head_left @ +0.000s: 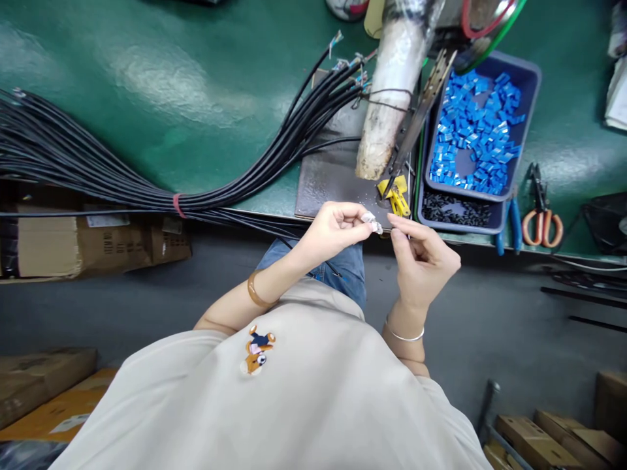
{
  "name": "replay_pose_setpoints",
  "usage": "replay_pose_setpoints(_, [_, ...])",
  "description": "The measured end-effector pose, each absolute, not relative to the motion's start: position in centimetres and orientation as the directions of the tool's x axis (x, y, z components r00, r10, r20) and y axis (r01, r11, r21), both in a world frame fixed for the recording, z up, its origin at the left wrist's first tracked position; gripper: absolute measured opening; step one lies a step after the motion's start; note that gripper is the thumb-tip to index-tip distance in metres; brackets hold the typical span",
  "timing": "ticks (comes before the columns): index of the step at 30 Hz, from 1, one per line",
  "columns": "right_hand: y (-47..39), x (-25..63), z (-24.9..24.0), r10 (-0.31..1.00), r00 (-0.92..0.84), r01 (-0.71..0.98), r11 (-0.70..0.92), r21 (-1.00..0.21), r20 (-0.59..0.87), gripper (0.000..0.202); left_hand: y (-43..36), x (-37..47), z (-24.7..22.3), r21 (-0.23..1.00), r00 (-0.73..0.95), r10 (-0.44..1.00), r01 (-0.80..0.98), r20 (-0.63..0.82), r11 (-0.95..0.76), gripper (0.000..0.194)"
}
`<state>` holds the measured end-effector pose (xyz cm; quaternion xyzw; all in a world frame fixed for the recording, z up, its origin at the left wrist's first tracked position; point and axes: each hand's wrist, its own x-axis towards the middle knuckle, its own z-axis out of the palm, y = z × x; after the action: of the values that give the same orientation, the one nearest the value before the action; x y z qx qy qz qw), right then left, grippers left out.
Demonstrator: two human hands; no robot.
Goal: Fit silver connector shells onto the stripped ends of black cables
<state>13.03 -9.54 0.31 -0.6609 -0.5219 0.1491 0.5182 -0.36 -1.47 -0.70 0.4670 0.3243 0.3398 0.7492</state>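
My left hand (341, 228) is closed in a pinch, with white crumpled material (373, 222) at its fingertips, just over the bench edge. Close by on the right, my right hand (422, 258) has its thumb and fingers pressed together; whatever lies between them is too small to make out. Just beyond the fingertips a yellow tool (398, 199) rests on a dark plate (323, 186). A bundle of black cables (235, 189), tied with a red band (178, 205), runs across the green bench to stripped ends with coloured wires.
Above the plate hangs a plastic-wrapped tube (386, 111) beside a metal arm. A bin (531, 98) of blue pieces overlaps one with black pieces (455, 209). Orange-handled scissors (541, 225) and blue-handled pliers (515, 225) lie right. Cardboard boxes (117, 241) stand under the bench.
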Motion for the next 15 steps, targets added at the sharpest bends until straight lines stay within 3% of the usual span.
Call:
replay_pose_setpoints(5, [-9.0,12.58,-0.43,0.865,0.478,0.337,-0.02,-0.941,0.153,0.011,-1.49,-0.47,-0.8,0.943,0.545,0.827,-0.183,-0.139,0.279,0.016])
replay_pose_setpoints(15, [-8.7,12.14,-0.39,0.855,0.498,0.338,-0.038,-0.94,0.145,0.014,-1.73,-0.2,-1.51,0.974,0.502,0.865,-0.195,-0.001,0.115,0.012])
